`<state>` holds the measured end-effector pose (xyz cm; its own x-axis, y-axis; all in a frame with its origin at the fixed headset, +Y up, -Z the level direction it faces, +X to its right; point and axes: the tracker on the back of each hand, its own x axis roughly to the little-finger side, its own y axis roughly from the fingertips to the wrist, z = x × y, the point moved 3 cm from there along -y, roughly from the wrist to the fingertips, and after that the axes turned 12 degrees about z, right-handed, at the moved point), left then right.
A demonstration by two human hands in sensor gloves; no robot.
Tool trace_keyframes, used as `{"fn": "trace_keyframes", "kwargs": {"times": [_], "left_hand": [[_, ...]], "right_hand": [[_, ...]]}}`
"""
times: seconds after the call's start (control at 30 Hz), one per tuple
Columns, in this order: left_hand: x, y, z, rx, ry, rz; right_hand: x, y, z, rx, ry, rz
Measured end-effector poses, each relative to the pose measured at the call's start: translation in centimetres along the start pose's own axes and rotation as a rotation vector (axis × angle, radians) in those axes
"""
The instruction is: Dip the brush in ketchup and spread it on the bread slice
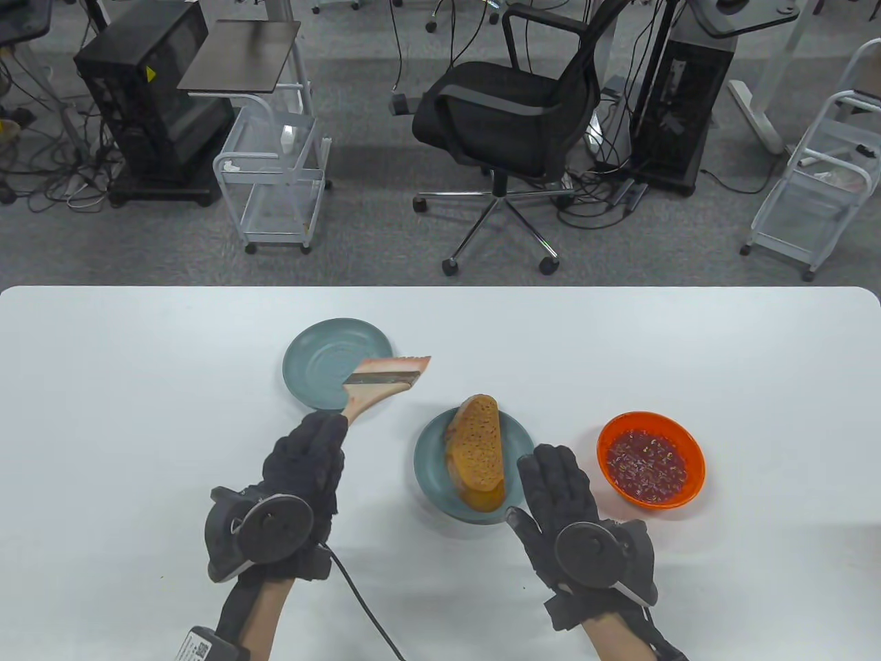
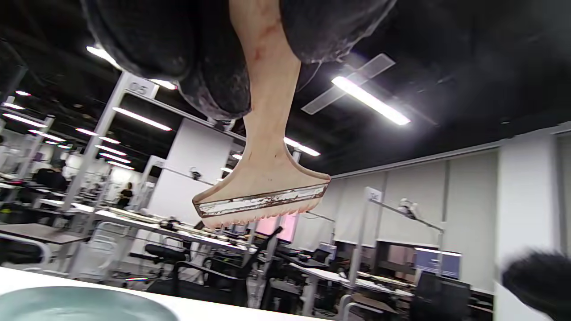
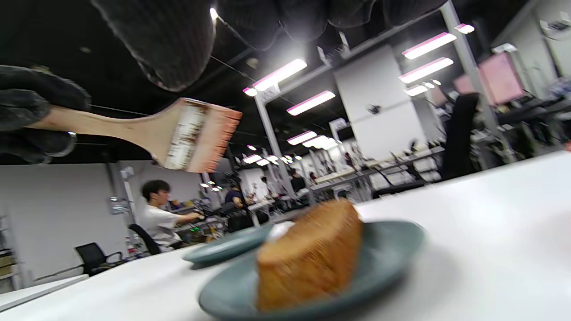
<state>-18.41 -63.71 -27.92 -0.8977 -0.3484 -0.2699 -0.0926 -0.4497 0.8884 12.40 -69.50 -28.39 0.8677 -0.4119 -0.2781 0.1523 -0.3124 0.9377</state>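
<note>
Left grip point(image 1: 306, 447) pinching wooden brush point(image 1: 382, 382) by its handle end, bristles up and away. Right grip point(image 1: 557, 492) spread flat, beside bread point(image 1: 475, 451). Light, stiff handle; soft bristles. Ketchup bowl point(image 1: 650, 460) just right of that.

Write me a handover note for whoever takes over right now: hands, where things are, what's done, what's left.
Left hand grips the brush by its handle, raised above the table, bristles over the near edge of the far plate.
Right hand is flat and open, holding nothing, between the bread's plate and the ketchup bowl.
Bread lies on the near plate, with no ketchup visible on it.
Bristles look reddish, but whether they are loaded is unclear.
Left: carry the brush right to the bowl, dip it, spread on the bread.
</note>
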Motion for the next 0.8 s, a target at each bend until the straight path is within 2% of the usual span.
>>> {"fn": "trace_keyframes", "kwargs": {"times": [0.13, 0.2, 0.3, 0.37, 0.47, 0.67, 0.8], "left_hand": [[-3.1, 1.5, -1.8, 0.020, -0.015, -0.090], [-4.4, 2.0, -2.6, 0.040, -0.056, -0.130], [-6.0, 2.7, -3.4, 0.016, -0.111, -0.197], [-6.7, 3.1, -3.8, 0.031, -0.110, -0.225], [-8.0, 4.0, -4.3, 0.043, -0.109, -0.270], [-10.0, 5.1, -5.2, 0.061, -0.136, -0.349], [-10.8, 5.3, -5.3, 0.026, -0.145, -0.377]], "right_hand": [[-3.8, -0.8, -0.3, 0.057, 0.071, -0.106], [-5.2, -1.3, 0.3, 0.043, 0.112, -0.123], [-6.4, -1.7, 1.7, 0.001, 0.192, -0.138], [-6.5, -1.6, 2.6, -0.034, 0.215, -0.140], [-6.2, -1.2, 3.4, -0.019, 0.235, -0.129], [-5.8, -1.0, 3.2, 0.018, 0.266, -0.128], [-5.5, -0.9, 2.9, 0.024, 0.268, -0.147]]}}
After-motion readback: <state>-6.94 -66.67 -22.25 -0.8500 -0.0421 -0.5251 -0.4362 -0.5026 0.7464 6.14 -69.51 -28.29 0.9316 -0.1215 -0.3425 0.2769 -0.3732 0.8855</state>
